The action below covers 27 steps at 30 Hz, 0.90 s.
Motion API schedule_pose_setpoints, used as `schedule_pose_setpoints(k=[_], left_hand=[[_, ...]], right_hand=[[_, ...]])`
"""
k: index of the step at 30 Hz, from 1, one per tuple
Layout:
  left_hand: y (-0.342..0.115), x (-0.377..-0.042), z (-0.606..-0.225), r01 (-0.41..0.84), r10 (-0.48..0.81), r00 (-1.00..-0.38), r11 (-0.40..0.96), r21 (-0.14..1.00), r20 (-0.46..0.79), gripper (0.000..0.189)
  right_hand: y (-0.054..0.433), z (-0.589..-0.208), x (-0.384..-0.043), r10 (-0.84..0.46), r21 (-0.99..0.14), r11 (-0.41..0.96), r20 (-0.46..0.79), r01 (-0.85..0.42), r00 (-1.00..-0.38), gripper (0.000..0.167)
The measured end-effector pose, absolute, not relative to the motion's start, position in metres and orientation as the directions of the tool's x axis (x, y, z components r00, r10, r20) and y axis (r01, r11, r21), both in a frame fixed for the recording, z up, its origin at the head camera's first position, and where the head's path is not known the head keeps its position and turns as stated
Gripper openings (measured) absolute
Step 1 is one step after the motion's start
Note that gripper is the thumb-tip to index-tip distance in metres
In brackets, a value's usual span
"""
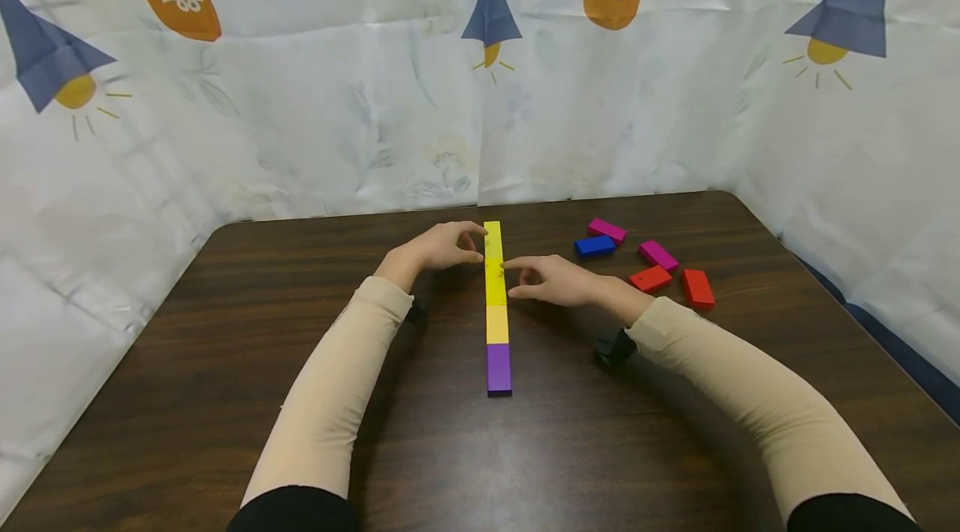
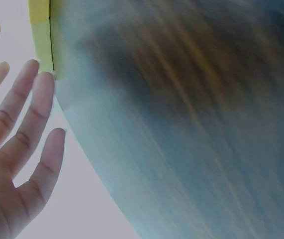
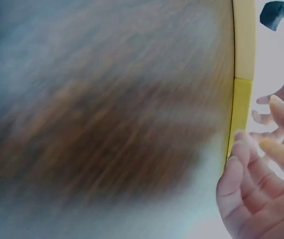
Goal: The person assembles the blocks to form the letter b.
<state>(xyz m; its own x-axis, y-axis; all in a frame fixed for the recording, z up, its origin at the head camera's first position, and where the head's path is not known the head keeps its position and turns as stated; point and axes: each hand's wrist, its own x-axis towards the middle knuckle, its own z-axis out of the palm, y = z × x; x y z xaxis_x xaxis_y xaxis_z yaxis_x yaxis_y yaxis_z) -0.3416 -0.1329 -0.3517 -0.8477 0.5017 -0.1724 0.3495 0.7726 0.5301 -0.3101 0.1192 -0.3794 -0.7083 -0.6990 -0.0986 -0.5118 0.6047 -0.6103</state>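
Note:
A straight row of blocks runs away from me down the middle of the table. Its near end is a purple block, followed by an orange-yellow block, then bright yellow blocks up to the far end. My left hand is at the left side of the far yellow part; in the left wrist view its fingers are spread and loosely extended beside the row. From the right, my right hand reaches the yellow part with its index finger extended. In the right wrist view, fingertips meet the yellow block's side.
Loose blocks lie at the back right: a blue block, a magenta block behind it, another magenta block, and two red blocks, one near my right wrist and one farther right. A patterned curtain hangs behind the dark wooden table.

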Motion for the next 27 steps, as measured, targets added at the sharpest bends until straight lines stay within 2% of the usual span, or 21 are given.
schedule_pose_setpoints(k=[3,12,19,27], left_hand=[[-0.134,-0.336,-0.351,0.388,0.531,-0.834,0.758,0.524,-0.151,0.054],[-0.128,-0.315,-0.351,0.477,0.613,-0.77,0.738,0.478,-0.178,0.056],[-0.13,-0.298,-0.35,0.488,0.609,-0.764,0.762,0.425,-0.214,0.06],[-0.126,-0.278,-0.347,0.519,0.607,-0.759,0.783,0.344,-0.236,0.063]], right_hand=[[0.125,-0.378,-0.309,-0.709,-0.63,0.569,-0.051,-0.528,-0.704,0.054],[0.141,-0.366,-0.3,-0.659,-0.668,0.556,0.009,-0.496,-0.752,0.046],[0.162,-0.367,-0.302,-0.659,-0.671,0.518,0.083,-0.531,-0.747,0.044],[0.196,-0.363,-0.302,-0.649,-0.648,0.537,0.09,-0.539,-0.755,0.039]])
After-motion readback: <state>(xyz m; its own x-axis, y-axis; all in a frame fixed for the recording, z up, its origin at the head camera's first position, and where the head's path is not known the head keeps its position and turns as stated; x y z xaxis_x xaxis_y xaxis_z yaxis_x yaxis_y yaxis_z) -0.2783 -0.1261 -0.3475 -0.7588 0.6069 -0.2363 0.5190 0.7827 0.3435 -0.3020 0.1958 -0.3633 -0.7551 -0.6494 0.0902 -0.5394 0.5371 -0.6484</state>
